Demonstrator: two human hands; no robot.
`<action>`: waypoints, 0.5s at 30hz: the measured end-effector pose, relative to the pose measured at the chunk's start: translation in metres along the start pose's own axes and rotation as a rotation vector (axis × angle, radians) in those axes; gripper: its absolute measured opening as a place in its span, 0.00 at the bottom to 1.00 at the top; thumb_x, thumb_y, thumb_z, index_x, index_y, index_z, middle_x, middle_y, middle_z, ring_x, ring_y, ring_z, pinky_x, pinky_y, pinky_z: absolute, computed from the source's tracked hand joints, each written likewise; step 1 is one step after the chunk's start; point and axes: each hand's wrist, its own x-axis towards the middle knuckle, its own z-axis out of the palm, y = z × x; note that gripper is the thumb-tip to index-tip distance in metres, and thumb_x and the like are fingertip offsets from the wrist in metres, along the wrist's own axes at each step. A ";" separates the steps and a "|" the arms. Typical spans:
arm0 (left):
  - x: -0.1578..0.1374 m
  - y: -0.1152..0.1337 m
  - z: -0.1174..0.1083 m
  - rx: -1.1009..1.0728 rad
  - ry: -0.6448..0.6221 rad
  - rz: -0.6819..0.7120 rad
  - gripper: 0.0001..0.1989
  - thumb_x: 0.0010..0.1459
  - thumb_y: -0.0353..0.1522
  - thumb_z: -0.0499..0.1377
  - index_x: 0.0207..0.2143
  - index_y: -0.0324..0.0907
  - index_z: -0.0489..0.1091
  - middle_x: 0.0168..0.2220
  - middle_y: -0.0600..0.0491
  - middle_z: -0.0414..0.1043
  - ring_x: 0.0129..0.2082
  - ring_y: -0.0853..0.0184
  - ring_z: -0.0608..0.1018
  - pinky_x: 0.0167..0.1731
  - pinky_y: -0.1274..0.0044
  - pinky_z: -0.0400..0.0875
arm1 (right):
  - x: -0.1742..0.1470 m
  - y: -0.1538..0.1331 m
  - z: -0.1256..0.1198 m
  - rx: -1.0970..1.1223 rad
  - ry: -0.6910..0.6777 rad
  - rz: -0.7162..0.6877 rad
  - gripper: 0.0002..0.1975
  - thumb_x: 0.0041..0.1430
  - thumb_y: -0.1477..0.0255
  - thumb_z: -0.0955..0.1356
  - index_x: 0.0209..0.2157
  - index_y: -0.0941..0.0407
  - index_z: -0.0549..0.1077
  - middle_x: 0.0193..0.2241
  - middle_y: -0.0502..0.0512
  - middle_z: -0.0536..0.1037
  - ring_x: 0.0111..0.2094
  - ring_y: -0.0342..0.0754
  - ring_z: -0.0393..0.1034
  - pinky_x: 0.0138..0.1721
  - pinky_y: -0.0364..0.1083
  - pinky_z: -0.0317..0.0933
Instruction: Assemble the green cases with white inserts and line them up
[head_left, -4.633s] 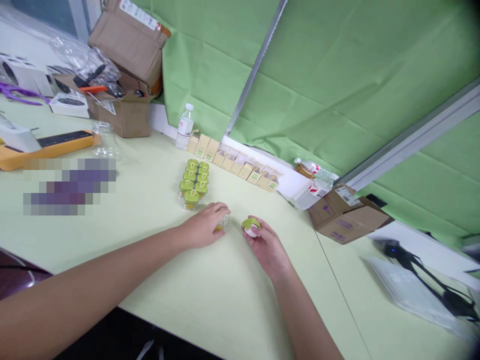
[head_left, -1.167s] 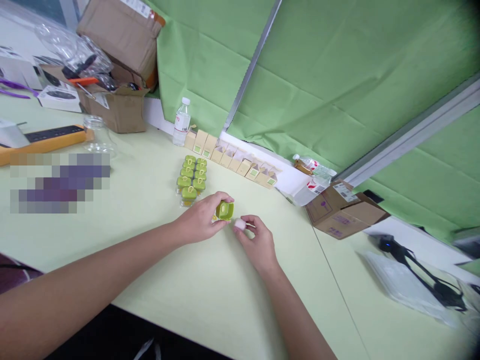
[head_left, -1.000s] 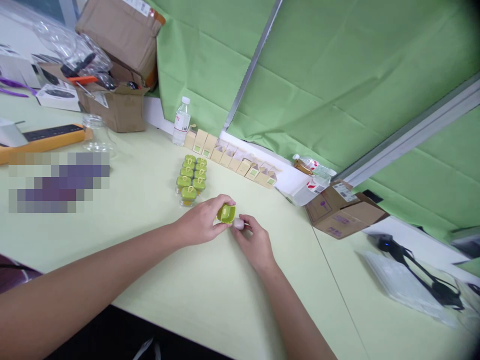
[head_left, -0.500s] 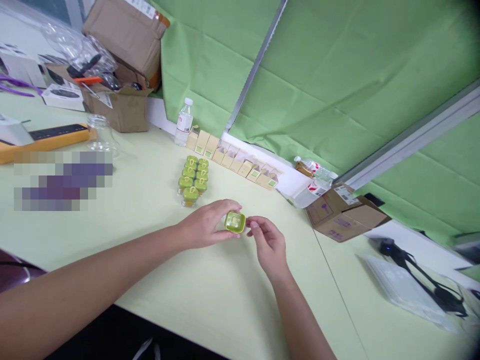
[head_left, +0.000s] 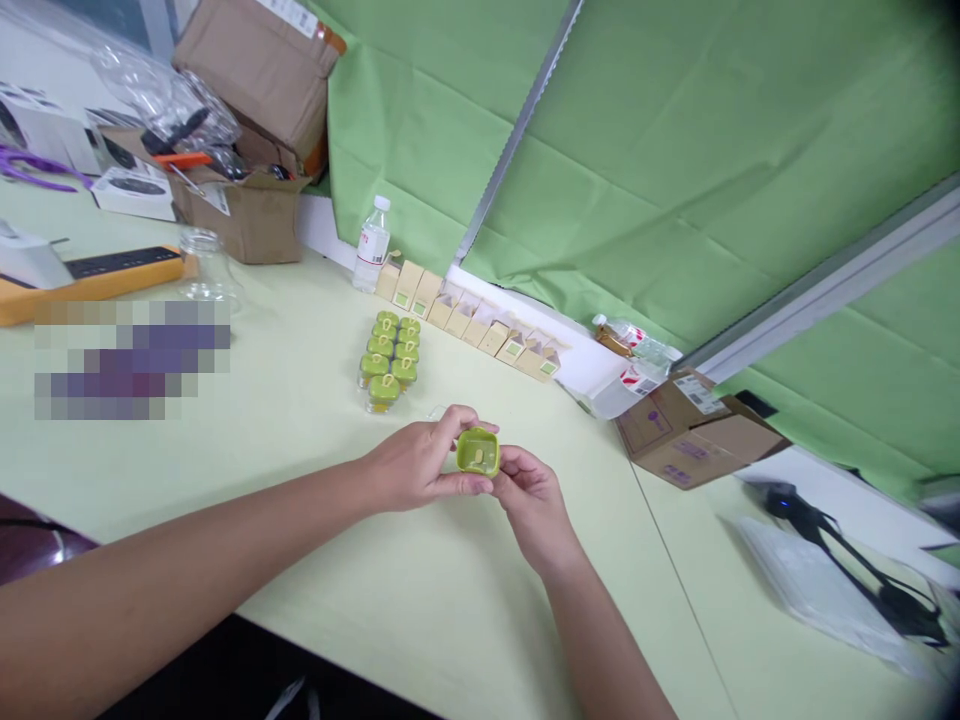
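My left hand [head_left: 412, 462] grips a small green lid [head_left: 478, 453] between thumb and fingers, just above the table. The lid's hollow inside faces me, with a small pale tab in it. At its right edge, my right hand [head_left: 531, 500] pinches the rim with curled fingers. A faint clear object [head_left: 438, 412] shows behind my left hand; its kind is hard to make out. Farther off stand two rows of small clear jars with green lids [head_left: 384, 388], each lid with a pale loop on top.
Behind the jars runs a row of small beige cartons [head_left: 457, 318], with a water bottle [head_left: 372, 245] at its left end. A cardboard box [head_left: 694, 430] stands to the right, near a clear plastic bag [head_left: 817, 590]. An orange power strip [head_left: 112, 270] and glass jar [head_left: 206, 265] are left.
The green lid has tilted so its hollow shows more plainly. My right fingers have closed in on its edge. A clear object now shows behind my left hand.
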 end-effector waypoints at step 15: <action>-0.002 0.007 -0.001 0.018 -0.053 0.010 0.28 0.62 0.46 0.59 0.60 0.48 0.56 0.51 0.49 0.73 0.43 0.59 0.80 0.41 0.71 0.72 | -0.004 -0.005 0.000 0.212 -0.035 0.164 0.07 0.52 0.66 0.77 0.34 0.50 0.82 0.35 0.51 0.83 0.38 0.48 0.76 0.43 0.48 0.71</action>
